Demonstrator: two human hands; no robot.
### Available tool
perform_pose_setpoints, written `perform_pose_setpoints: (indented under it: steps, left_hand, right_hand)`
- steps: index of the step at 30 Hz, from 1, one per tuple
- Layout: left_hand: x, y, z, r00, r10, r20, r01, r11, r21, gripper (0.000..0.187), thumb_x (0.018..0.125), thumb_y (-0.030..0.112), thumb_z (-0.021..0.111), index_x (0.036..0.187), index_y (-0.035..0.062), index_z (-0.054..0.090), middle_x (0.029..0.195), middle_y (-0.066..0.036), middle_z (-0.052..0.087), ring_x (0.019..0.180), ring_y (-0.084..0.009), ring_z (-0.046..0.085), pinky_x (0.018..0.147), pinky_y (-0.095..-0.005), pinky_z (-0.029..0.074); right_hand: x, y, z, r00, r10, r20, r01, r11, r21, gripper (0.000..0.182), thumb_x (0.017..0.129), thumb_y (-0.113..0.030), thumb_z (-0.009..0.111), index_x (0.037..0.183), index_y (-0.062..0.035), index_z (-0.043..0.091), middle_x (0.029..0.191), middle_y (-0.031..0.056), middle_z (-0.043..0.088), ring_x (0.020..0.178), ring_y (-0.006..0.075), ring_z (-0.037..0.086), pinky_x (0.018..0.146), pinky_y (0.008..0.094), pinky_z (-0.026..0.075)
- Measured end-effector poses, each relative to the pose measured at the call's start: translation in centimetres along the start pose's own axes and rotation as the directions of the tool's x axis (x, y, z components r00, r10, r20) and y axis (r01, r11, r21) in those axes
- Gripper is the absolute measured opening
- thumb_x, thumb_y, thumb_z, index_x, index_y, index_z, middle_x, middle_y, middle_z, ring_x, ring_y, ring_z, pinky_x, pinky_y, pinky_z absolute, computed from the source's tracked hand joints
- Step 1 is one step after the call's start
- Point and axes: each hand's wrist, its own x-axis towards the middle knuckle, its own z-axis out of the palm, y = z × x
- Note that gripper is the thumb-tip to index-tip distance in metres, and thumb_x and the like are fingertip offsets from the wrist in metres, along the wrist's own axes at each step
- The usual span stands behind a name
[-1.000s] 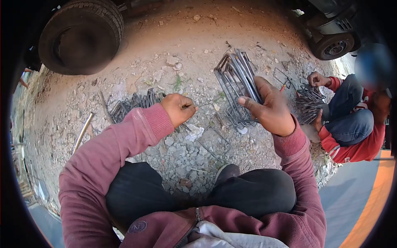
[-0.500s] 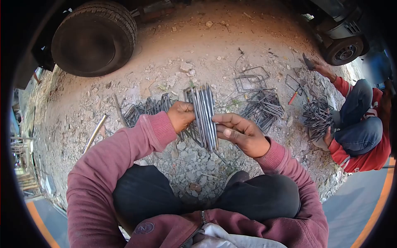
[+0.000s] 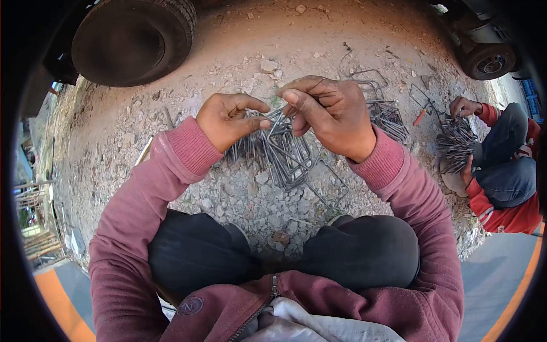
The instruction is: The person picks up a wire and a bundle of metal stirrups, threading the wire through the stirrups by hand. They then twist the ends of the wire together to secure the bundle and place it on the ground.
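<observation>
gravelly dirt ground (image 3: 250, 199) with broken stone fills the view, and i start nearest to me: my bent knees in dark trousers (image 3: 353, 251) sit at 6 o'clock, with maroon sleeves (image 3: 142, 205) running up from both sides. between the knees and my hands lies a single bent wire stirrup (image 3: 329, 188) flat on the gravel.

at the centre i have a bundle of steel stirrups (image 3: 288, 154) raised just off the ground. my left hand (image 3: 228, 119), at about 10 o'clock from the bundle, is closed in a pinch, thumb and fingertips meeting on its upper left corner. my right hand (image 3: 330, 114), at about 1 o'clock from it, is curled shut over the top edge, index finger and thumb pressed on the wires. the two hands nearly touch above the bundle.

behind my left hand a row of more stirrups (image 3: 245, 151) lies on the ground, and at 2 o'clock a loose pile of stirrups (image 3: 387, 111) sits past my right wrist.

farther out at 3 o'clock a co-worker in a red top (image 3: 507, 205) sits with a hand (image 3: 462, 105) on another bundle (image 3: 456, 142). a large tyre (image 3: 134, 37) stands at 11 o'clock, a smaller wheel (image 3: 489, 60) at 1 o'clock.
</observation>
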Motion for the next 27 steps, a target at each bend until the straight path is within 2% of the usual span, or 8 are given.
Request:
perform_pose_setpoints:
  steps: [5,6,9,12,20,23,24,27]
  left_hand:
    - [-0.9,-1.6,0.9,0.968,0.237,0.082,-0.212,0.948,-0.237,0.021,0.087,0.015,0.052,0.092,-0.0040,0.060,0.080,-0.005,0.061,0.084,-0.0089,0.054,0.075,-0.0222,0.042]
    - [-0.8,-1.5,1.1,0.936,0.351,-0.002,-0.347,0.924,-0.159,0.028,0.089,0.023,0.049,0.086,-0.0020,0.060,0.065,-0.002,0.055,0.064,-0.0067,0.051,0.058,-0.0207,0.040]
    - [-1.4,-1.7,-1.1,0.998,0.061,-0.019,-0.064,0.948,-0.311,0.032,0.090,0.027,0.046,0.078,0.0003,0.058,0.049,0.003,0.042,0.044,-0.0040,0.036,0.043,-0.0200,0.027]
    - [-1.3,-2.7,-1.8,0.993,0.018,-0.114,-0.057,0.933,-0.355,0.032,0.090,0.029,0.046,0.077,0.0019,0.056,0.044,0.007,0.029,0.038,-0.0026,0.021,0.038,-0.0211,0.015]
    - [-0.8,-2.8,-1.5,0.991,-0.034,-0.131,-0.017,0.930,-0.368,0.032,0.090,0.031,0.048,0.080,0.0024,0.057,0.044,0.008,0.028,0.037,-0.0022,0.020,0.037,-0.0199,0.015]
    - [-0.9,-3.1,-1.3,0.989,-0.051,-0.136,-0.005,0.924,-0.383,0.031,0.090,0.031,0.048,0.080,0.0027,0.058,0.044,0.009,0.028,0.036,-0.0019,0.019,0.036,-0.0195,0.015]
    - [-1.0,-3.1,-1.2,0.989,-0.057,-0.138,0.000,0.925,-0.380,0.031,0.090,0.031,0.048,0.080,0.0027,0.057,0.044,0.009,0.028,0.036,-0.0019,0.019,0.036,-0.0195,0.015]
    - [-0.7,-3.5,-1.4,0.989,-0.058,-0.137,0.000,0.920,-0.392,0.031,0.090,0.031,0.048,0.080,0.0026,0.057,0.044,0.009,0.028,0.036,-0.0017,0.019,0.036,-0.0197,0.015]
  right_hand:
    - [0.6,0.5,2.1,1.000,0.007,0.013,-0.010,0.980,0.199,0.015,0.082,-0.008,0.057,0.088,0.0047,0.062,0.063,0.0070,0.062,0.051,0.0099,0.059,0.047,0.0222,0.048]
    - [0.3,0.8,1.0,0.996,-0.033,0.088,0.027,0.997,0.072,0.024,0.083,-0.012,0.059,0.102,0.0034,0.058,0.075,0.0077,0.063,0.063,0.0090,0.060,0.057,0.0201,0.051]
    - [-3.0,5.3,-1.0,0.982,0.180,-0.065,-0.185,0.980,-0.070,0.028,0.081,-0.013,0.063,0.102,0.0041,0.058,0.073,0.0082,0.063,0.063,0.0100,0.061,0.057,0.0212,0.051]
    - [-10.7,15.1,-3.2,0.845,0.534,0.040,-0.334,0.584,-0.740,0.039,0.069,-0.019,0.067,0.102,0.0011,0.059,0.081,0.0201,0.062,0.076,0.0319,0.062,0.068,0.0363,0.050]
    - [-21.6,24.0,-3.4,0.754,0.649,0.100,-0.307,0.483,-0.820,0.019,0.071,-0.013,0.058,0.086,-0.0029,0.058,0.076,0.0190,0.061,0.068,0.0312,0.061,0.063,0.0395,0.049]
    - [-20.9,25.0,-4.4,0.362,0.932,0.003,-0.906,0.352,-0.234,0.012,0.071,-0.014,0.059,0.078,-0.0046,0.056,0.067,0.0102,0.058,0.051,0.0213,0.055,0.045,0.0347,0.045]
    - [-20.2,23.6,-5.4,0.304,0.942,0.145,-0.953,0.299,0.052,0.010,0.075,-0.016,0.059,0.077,-0.0074,0.053,0.057,0.0016,0.049,0.038,0.0101,0.039,0.032,0.0259,0.029]
    - [-18.2,16.5,-9.0,0.409,0.885,0.222,-0.846,0.276,0.456,0.010,0.081,-0.018,0.057,0.080,-0.0103,0.051,0.053,-0.0030,0.041,0.035,0.0052,0.027,0.030,0.0221,0.017]
